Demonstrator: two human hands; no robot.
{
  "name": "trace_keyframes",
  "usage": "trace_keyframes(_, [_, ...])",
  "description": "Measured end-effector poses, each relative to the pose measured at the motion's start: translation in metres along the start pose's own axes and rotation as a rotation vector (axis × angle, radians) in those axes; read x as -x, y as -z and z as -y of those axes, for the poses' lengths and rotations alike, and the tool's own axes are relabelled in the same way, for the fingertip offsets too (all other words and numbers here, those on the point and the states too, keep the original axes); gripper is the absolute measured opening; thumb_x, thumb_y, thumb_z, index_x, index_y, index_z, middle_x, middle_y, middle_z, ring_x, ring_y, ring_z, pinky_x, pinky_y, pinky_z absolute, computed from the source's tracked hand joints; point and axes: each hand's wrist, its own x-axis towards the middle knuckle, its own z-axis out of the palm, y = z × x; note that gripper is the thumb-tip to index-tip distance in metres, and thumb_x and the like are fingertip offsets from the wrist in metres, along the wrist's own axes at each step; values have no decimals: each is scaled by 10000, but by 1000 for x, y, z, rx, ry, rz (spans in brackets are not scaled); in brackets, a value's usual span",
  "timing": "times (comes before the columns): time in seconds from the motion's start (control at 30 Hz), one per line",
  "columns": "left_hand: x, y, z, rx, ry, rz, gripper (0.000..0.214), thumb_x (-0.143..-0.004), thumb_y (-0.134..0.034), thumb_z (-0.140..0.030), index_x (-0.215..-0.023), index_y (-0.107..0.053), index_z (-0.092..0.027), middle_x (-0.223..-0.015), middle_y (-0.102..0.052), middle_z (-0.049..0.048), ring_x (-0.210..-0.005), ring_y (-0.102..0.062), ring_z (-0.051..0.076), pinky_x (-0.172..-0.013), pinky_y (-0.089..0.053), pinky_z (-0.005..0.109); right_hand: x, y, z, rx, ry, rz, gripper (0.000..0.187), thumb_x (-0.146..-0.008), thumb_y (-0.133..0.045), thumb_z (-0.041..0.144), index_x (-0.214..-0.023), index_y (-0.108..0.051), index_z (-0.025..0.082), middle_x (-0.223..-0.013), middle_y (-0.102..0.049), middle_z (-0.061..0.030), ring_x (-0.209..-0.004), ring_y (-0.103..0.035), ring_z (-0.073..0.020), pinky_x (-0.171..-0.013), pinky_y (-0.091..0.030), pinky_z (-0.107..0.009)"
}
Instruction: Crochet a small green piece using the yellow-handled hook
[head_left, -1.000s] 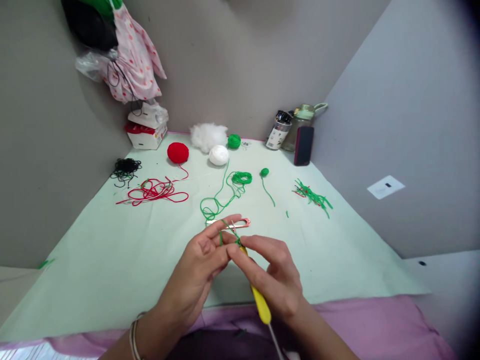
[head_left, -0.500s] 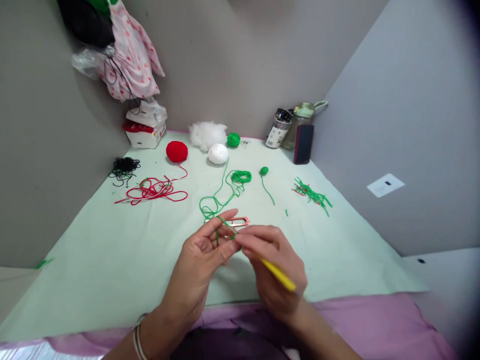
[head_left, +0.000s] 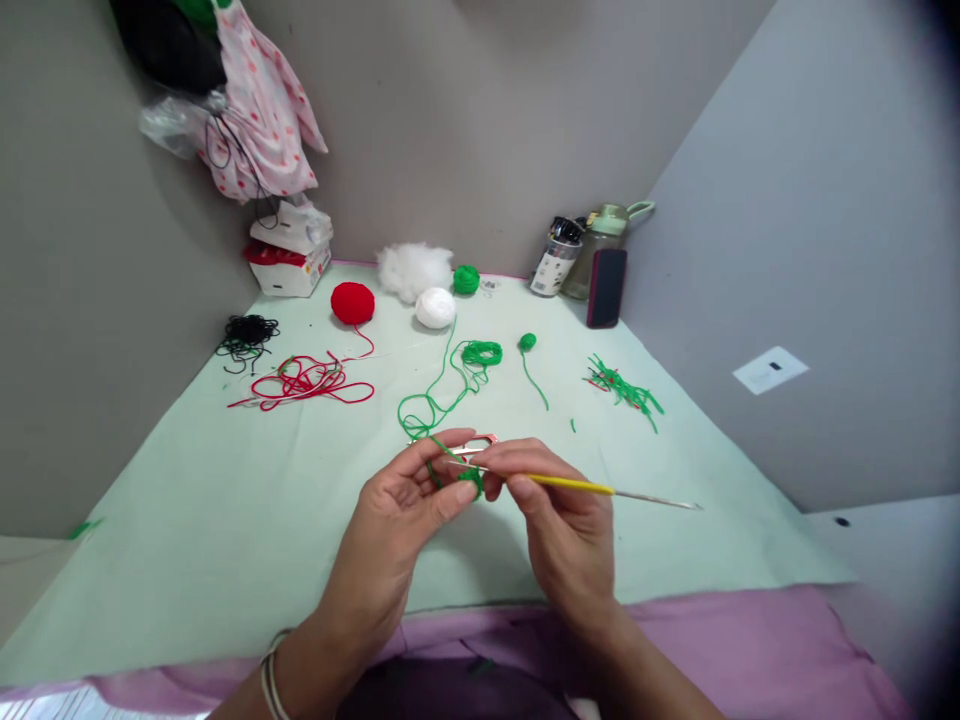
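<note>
My left hand (head_left: 409,500) pinches a small green crocheted piece (head_left: 471,480) between thumb and fingers, and green yarn runs over its index finger. In my right hand (head_left: 562,530) is a double-ended crochet hook (head_left: 574,484) with a yellow grip, held like a pen. The hook's left tip lies at the green piece; its other metal end points out to the right. The yarn leads back to a loose green skein (head_left: 482,353) on the table. Just behind my fingers lies a pair of orange thread snips (head_left: 484,441), partly hidden.
On the pale green cloth (head_left: 225,540) sit a red yarn ball (head_left: 352,303), a white yarn ball (head_left: 435,308), white stuffing (head_left: 415,271), tangled red yarn (head_left: 307,383) and black yarn (head_left: 250,330). To the right are green yarn scraps (head_left: 626,390), a phone (head_left: 607,289) and a bottle (head_left: 604,245).
My right hand has turned, so the hook swings from slanting down toward me to lying nearly level, pointing right. The green piece shows more clearly at my left fingertips.
</note>
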Motion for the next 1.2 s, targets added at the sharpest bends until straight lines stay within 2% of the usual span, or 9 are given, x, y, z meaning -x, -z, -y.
trace_keyframes(0.23, [3,1,-3,6,-2,-1,364,-836,-878,-293,-1194,-812,-290,-891,-696,4,-942,-645,171,-963,-485,300,1,8,-6,-204,-196,-30,192,-1029,-662,355,-987,-798,227,-957,-814,-70,-707,-717,-160,-678,-612,-316])
trace_keyframes(0.43, [5,3,-5,-41,-9,-30,322,-834,-874,-309,-1152,-828,-285,-878,-661,-2,-891,-617,159,-885,-497,277,1,10,-2,-198,-186,14,219,-1074,-585,350,-1008,-762,239,-948,-816,-52,-744,-754,-168,-703,-630,-318])
trace_keyframes(0.5, [5,4,-5,-82,-30,-35,331,-847,-863,-304,-1176,-820,-304,-876,-662,-9,-892,-630,160,-894,-504,277,4,12,2,-80,-102,27,214,-1090,-545,284,-1054,-754,251,-980,-809,-49,-772,-759,-168,-734,-634,-328])
trace_keyframes(0.63, [4,3,-4,-218,-113,-89,317,-851,-849,-249,-1157,-828,-330,-869,-660,-24,-893,-632,153,-921,-495,263,11,15,5,273,212,157,248,-1084,-510,176,-1180,-726,251,-1048,-805,-80,-949,-771,-204,-837,-638,-359])
trace_keyframes(0.73, [5,0,-4,-243,-148,-110,310,-834,-857,-217,-1124,-839,-325,-844,-650,-31,-870,-614,140,-907,-482,242,13,15,2,568,424,229,251,-1053,-560,146,-1234,-712,228,-1083,-804,-98,-994,-778,-205,-825,-654,-313])
trace_keyframes(0.87, [5,0,-4,17,46,11,432,-798,-902,-312,-1221,-809,-300,-801,-611,-31,-807,-581,130,-820,-489,234,13,14,-1,765,610,214,324,-990,-624,70,-1237,-745,241,-1081,-792,-87,-996,-776,-211,-841,-659,-304])
trace_keyframes(1.0, [2,2,-8,185,197,40,450,-786,-905,-312,-1222,-811,-248,-835,-617,-15,-782,-559,118,-810,-481,237,10,13,4,436,326,65,281,-1045,-556,127,-1198,-755,253,-986,-773,-67,-873,-743,-202,-760,-640,-343])
trace_keyframes(1.1, [2,2,-8,115,113,-4,422,-789,-905,-299,-1200,-821,-253,-852,-652,-9,-811,-579,123,-834,-475,234,6,10,5,122,120,-10,232,-1074,-547,213,-1075,-777,247,-880,-746,-47,-741,-698,-181,-711,-616,-354])
trace_keyframes(1.2, [4,1,-4,54,34,29,378,-823,-890,-290,-1194,-817,-291,-900,-706,-4,-913,-636,144,-911,-482,253,3,5,3,65,91,49,191,-1060,-603,248,-1065,-794,254,-923,-784,-55,-832,-719,-194,-739,-617,-344])
